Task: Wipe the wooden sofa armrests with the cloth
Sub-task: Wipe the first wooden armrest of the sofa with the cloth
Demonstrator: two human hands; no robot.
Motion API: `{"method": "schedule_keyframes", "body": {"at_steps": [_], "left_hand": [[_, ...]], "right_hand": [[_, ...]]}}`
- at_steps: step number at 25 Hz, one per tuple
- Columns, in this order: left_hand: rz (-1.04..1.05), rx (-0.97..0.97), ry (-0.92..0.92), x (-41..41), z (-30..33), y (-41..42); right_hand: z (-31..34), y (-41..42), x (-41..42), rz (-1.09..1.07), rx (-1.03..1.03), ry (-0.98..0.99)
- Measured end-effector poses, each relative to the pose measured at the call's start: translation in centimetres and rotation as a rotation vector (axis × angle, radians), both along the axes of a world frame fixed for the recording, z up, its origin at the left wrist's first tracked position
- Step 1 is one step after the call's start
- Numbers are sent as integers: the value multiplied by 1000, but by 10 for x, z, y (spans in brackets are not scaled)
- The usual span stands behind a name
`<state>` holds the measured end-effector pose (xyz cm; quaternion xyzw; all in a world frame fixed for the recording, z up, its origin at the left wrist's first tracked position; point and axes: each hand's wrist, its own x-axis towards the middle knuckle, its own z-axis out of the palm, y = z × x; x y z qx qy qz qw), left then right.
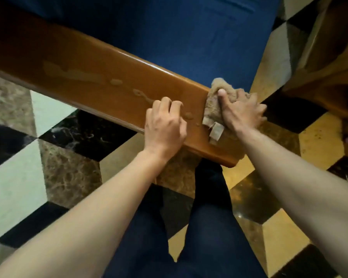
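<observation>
A glossy brown wooden armrest [84, 71] runs from the upper left down to its end in front of me. Pale wet streaks and drops lie along its top. My right hand [241, 111] presses a bunched tan cloth [214, 115] onto the armrest's near end, thumb stretched across the cloth, fingers curled over its far side. A fabric label hangs from the cloth. My left hand [164, 125] rests on the armrest just left of the cloth, fingers curled, holding nothing.
The blue sofa seat [189, 33] lies beyond the armrest. A floor of black, white, brown and yellow tiles [68, 177] spreads below. Another wooden furniture piece [329, 67] stands at the upper right. My legs in dark trousers [189, 237] are under the armrest's end.
</observation>
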<state>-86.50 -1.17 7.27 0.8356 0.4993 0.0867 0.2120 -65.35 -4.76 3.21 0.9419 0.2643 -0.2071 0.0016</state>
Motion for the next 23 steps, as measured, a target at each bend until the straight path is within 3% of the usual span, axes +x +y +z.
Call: {"method": "schedule_keyframes", "body": {"at_steps": [3, 6, 8, 14, 19, 23], "left_hand": [[-237, 98, 123, -19, -12, 70], [-495, -46, 368, 16, -22, 141], [-562, -178, 495, 39, -27, 163], [-519, -369, 620, 64, -14, 184], [-354, -537, 538, 65, -8, 189], [-362, -550, 515, 64, -14, 184]], "right_hand": [[-5, 11, 2, -44, -10, -112], [-12, -2, -3, 19, 129, -199], [-14, -25, -16, 90, 215, -219], [-10, -105, -116, 354, 96, -92], [-12, -24, -97, 348, 163, -62], [-10, 33, -43, 295, 128, -119]]}}
